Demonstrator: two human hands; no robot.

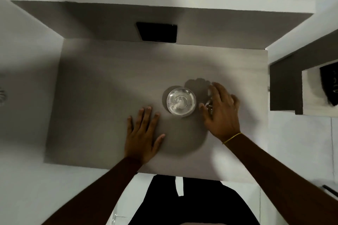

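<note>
On the grey table [102, 97], left hand [142, 139] lies flat; right hand [221, 113] clasps a small clear glass [209, 105] beside a round clear glass bowl [181, 101].

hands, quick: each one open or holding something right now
Left hand: open, fingers flat on the table.
Right hand: fingers curled round a small clear thing beside the glass bowl; what it is cannot be told.

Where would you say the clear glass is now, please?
Head view: the clear glass stands on the table, right of centre, between left hand and right hand.
</note>
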